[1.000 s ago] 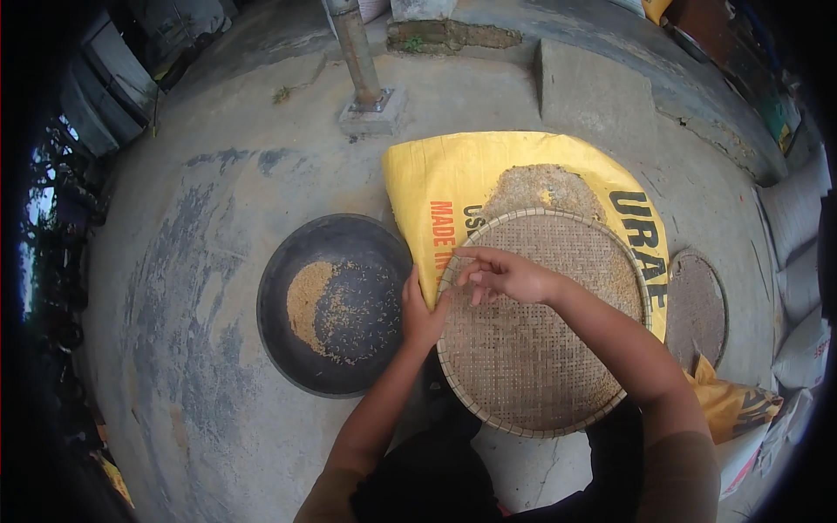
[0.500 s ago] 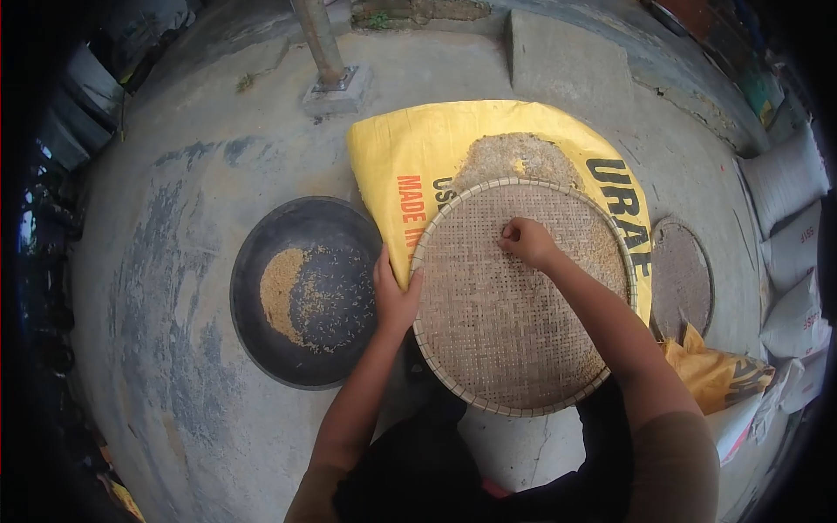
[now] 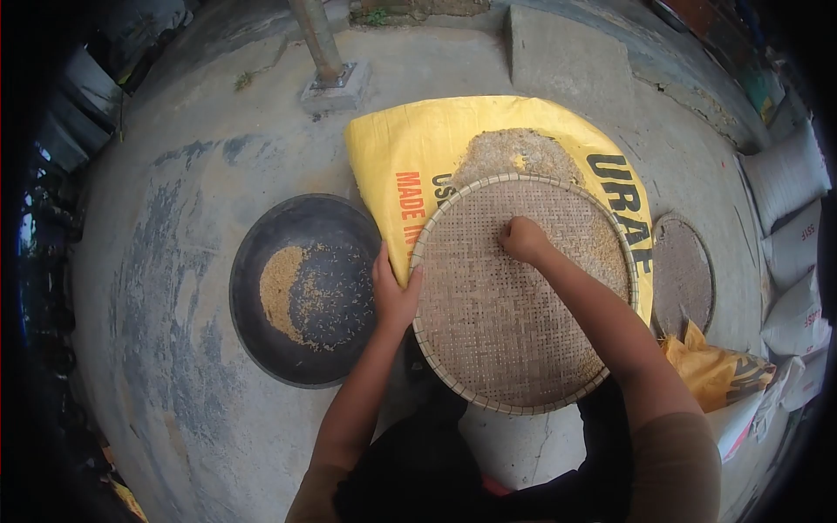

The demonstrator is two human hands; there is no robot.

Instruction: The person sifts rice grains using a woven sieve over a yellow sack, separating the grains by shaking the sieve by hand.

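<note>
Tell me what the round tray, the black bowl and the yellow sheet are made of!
The tray looks like matte bamboo: thin strips criss-cross. The bowl is dull and smooth, perhaps plastic, rubber or metal; I can't tell. The sheet seems plastic: smooth, creased, boldly printed.

Over the concrete floor [image 3: 174, 288], a wide lane is left beside the black basin [image 3: 336, 222]. Between that basin and the round woven tray [image 3: 488, 327], passage is blocked by the left grip [image 3: 397, 292] (thumb set at the tray's rim). Over the weave, room is left between the two grips, while any approach from the right is barred by the right forearm [image 3: 602, 305]. Farther off, the floor is interrupted by a post [image 3: 318, 44].
</note>
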